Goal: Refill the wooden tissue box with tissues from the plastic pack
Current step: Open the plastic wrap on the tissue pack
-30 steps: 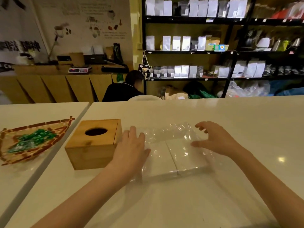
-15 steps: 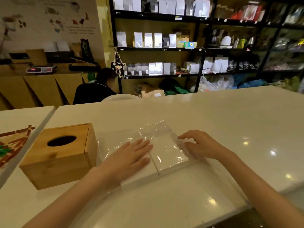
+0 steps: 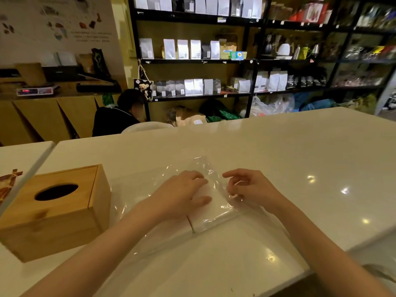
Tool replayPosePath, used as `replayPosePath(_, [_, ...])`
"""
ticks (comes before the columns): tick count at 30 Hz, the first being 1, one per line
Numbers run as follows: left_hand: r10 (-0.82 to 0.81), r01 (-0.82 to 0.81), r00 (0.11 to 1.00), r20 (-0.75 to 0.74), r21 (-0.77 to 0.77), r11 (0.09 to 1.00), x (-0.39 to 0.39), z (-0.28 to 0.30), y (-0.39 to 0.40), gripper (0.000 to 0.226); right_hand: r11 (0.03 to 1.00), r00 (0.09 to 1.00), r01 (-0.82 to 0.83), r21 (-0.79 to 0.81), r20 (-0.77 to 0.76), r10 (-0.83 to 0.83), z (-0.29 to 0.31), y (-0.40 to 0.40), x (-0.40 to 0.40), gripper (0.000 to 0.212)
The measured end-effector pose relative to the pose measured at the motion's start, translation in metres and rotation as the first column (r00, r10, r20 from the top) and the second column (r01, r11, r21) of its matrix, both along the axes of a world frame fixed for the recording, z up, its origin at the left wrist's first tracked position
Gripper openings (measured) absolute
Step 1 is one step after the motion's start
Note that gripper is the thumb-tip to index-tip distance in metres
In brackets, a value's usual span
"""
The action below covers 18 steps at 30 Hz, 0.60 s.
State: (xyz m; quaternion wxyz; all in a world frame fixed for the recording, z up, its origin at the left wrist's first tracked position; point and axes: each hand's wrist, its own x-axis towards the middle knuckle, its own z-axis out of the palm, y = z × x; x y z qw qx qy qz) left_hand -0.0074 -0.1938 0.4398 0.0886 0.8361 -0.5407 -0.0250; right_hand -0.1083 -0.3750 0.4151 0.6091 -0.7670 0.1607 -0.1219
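The wooden tissue box (image 3: pixel 64 213), with an oval slot in its lid, stands on the white table at the left. To its right lies the clear plastic pack (image 3: pixel 205 166) with a white tissue stack (image 3: pixel 214 213) inside. My left hand (image 3: pixel 182 194) rests on top of the stack, fingers curled over its far edge and thumb along its side. My right hand (image 3: pixel 250 189) is at the pack's right side, fingertips pinching the crinkled film. The hands hide much of the stack.
The white table (image 3: pixel 278 157) stretches far and right; its near right corner ends close to my right forearm. A woven tray (image 3: pixel 8 185) lies on a second table at the far left. A seated person (image 3: pixel 120 121) and stocked shelves (image 3: pixel 214 61) are behind.
My view has swung right. My left hand slid up over the stack and curled its fingers. My right hand came in from the pack's far corner and pinched the film.
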Motion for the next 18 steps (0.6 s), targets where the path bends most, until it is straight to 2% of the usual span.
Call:
replayPosePath(7, [0.01,-0.022,0.998,-0.062,-0.198,0.98,-0.002,-0.013,-0.041,0.049,0.999,0.986,0.048,-0.012,0.16,-0.045,0.005,-0.002,-0.001,0.028])
replayPosePath(13, [-0.07,0.015,0.982,-0.176,-0.292,0.956,0.003,-0.019,-0.039,0.045,0.985,0.985,0.036,0.166,0.163,-0.063,0.002,-0.005,-0.003,0.022])
replayPosePath(18, [-0.062,0.002,0.982,-0.177,-0.321,0.947,0.003,-0.023,-0.039,0.044,0.94,0.995,-0.049,0.338,0.099,0.017,0.005,-0.007,-0.003,0.023])
